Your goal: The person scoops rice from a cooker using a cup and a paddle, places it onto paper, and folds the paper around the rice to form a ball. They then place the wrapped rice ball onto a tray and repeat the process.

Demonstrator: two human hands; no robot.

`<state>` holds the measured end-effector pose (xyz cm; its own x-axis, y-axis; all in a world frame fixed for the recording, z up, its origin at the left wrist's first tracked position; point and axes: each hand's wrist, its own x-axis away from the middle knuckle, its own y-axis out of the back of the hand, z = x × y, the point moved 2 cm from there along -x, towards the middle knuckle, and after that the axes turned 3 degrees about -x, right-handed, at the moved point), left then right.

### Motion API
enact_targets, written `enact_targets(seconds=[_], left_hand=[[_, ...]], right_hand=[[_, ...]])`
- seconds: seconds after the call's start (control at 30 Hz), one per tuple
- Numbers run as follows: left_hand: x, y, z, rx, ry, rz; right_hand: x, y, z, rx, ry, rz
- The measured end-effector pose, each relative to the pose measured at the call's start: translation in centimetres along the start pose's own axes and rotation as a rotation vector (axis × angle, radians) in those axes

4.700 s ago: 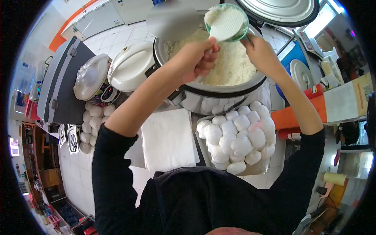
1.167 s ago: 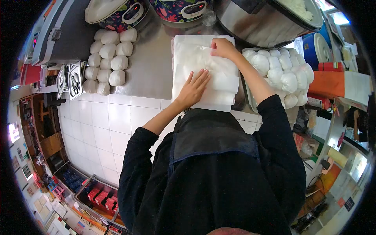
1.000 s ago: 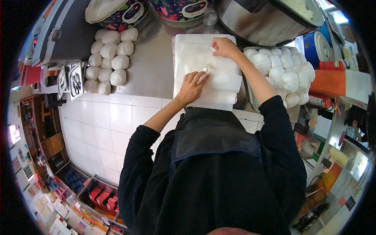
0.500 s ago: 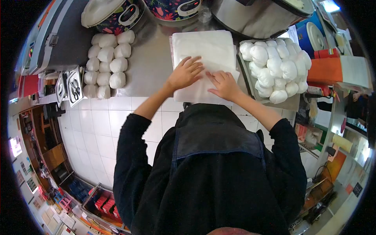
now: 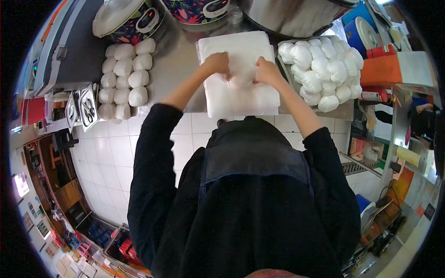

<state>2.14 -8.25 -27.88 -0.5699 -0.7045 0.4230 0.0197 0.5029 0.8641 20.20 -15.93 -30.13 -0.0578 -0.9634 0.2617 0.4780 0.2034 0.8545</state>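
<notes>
Left hand (image 5: 217, 63), pale bundle (image 5: 242, 79), right hand (image 5: 268, 72) over white sheets (image 5: 243, 104).
Left hand's fingers curl in at the bundle's upper left; it lies on the sheets between; right hand's fingers curl at its right. Blur hides whether either grips it.

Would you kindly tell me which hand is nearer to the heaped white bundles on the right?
Right. The right hand is left of the heaped white bundles, apart from them; the left hand is farther left, over the white sheets.
</notes>
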Motion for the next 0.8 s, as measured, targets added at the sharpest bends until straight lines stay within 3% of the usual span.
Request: enact_targets(seconds=[0.07,0.13,0.17,0.23,0.37,0.4,0.53,0.6,0.73,0.8], left_hand=[[-0.3,0.7,-1.0,-0.093,0.042,0.023],[-0.3,0.2,-2.2,-0.331,-0.361,-0.155],[-0.2,-0.2,-1.6,-0.332,-0.362,-0.161],[0.7,-0.4,0.5,0.166,-0.681,-0.242],[6.3,-3.2,1.7,0.341,-0.527,-0.655],[6.9,-3.9,1.7,0.25,-0.574,-0.775],[6.9,-6.4,2.0,0.131,-0.421,-0.84],[7.0,-6.9,1.7,0.147,-0.415,-0.839],[7.8,-7.2,0.5,0.087,-0.436,-0.89],[8.4,-7.1,-0.5,0.22,-0.397,-0.9]], right_hand=[[0.1,0.3,0.8,0.084,0.125,-0.046],[0.2,1.3,1.2,0.171,0.285,-0.058],[0.3,1.5,0.9,0.175,0.286,-0.063],[0.6,1.5,-0.1,-0.259,0.286,0.064],[4.2,2.1,1.4,-0.375,0.381,-0.292],[4.2,1.2,1.4,-0.28,0.437,-0.379],[3.7,-0.8,1.0,-0.061,0.647,-0.513],[4.1,-0.6,1.1,0.118,0.915,-0.63],[5.4,-0.7,1.1,0.241,0.898,-0.626],[4.5,-1.2,0.6,0.107,0.844,-0.476]])
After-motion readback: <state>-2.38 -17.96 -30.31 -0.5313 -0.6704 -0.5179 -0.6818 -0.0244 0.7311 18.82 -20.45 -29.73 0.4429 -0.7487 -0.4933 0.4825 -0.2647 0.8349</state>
